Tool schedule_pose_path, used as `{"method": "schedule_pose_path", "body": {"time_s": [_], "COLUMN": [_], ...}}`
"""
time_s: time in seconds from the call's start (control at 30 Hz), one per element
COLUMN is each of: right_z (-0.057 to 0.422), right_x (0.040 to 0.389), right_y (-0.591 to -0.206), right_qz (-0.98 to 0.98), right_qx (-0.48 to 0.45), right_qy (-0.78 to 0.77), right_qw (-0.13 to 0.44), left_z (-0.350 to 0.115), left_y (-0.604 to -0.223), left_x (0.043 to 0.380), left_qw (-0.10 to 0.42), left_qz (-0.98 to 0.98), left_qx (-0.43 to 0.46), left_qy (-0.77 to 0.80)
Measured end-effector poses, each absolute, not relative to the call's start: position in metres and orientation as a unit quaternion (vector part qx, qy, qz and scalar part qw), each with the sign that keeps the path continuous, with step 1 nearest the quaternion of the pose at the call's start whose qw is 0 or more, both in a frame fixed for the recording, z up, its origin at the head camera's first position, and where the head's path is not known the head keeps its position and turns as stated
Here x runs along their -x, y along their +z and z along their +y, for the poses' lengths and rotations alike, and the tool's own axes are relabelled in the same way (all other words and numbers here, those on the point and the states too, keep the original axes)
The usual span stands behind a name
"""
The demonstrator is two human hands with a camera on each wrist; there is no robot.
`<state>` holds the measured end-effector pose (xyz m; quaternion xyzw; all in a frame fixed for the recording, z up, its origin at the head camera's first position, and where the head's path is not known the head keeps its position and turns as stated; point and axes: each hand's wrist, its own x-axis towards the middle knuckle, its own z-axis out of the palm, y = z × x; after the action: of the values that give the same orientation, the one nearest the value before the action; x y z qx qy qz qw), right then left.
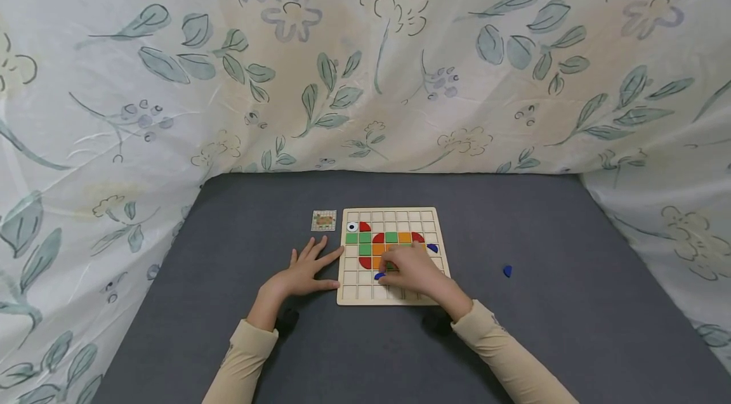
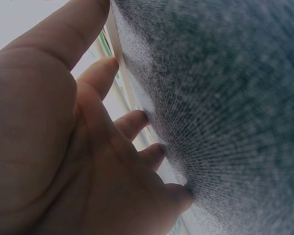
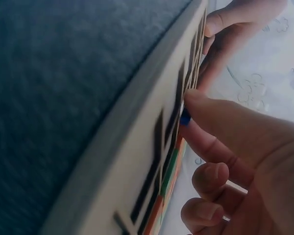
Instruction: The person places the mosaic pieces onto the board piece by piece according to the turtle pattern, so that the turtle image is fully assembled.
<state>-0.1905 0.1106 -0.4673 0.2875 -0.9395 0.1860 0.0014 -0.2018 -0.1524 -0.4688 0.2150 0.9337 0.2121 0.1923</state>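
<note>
A wooden grid board [image 1: 354,293] lies on the dark cloth, partly filled with red, green and orange pieces. Between thumb and index finger my right hand [image 1: 415,269] pinches a small blue piece [image 3: 185,117], low over the board's lower middle squares. That hand covers some of the squares beneath it. My left hand [image 1: 305,274] is spread flat on the cloth, with fingertips right at the board's left edge. Another blue piece [image 1: 432,248] sits in a square near the right edge. A round white piece with a black dot [image 1: 352,227] lies at the upper left.
A small pattern card [image 1: 323,221] lies on the cloth just left of the board's top corner. One loose blue piece [image 1: 507,271] lies on the cloth to the right. A flower-printed curtain [image 1: 394,106] hangs behind and along both sides.
</note>
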Motion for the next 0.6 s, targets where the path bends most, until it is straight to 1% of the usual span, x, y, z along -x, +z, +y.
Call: {"method": "schedule_pose_path", "body": {"time_s": [0.23, 0.43, 0.6], "right_z": [0.1101, 0.1130, 0.1151], "right_x": [0.1896, 0.1864, 0.1844], "right_y": [-0.4684, -0.4641, -0.4646], "right_qz": [-0.940, -0.932, -0.931], "right_qx": [-0.284, -0.296, -0.304], "right_qy": [0.188, 0.208, 0.200], "right_qw": [-0.008, -0.031, -0.034], "left_z": [-0.1518, -0.1516, -0.1516], "left_y": [-0.4675, -0.4666, -0.4675], "left_x": [0.2009, 0.2001, 0.1998], "left_qw": [0.188, 0.183, 0.186], "left_qz": [0.932, 0.931, 0.931], "left_qx": [-0.222, -0.229, -0.227], "left_qy": [0.217, 0.219, 0.218]}}
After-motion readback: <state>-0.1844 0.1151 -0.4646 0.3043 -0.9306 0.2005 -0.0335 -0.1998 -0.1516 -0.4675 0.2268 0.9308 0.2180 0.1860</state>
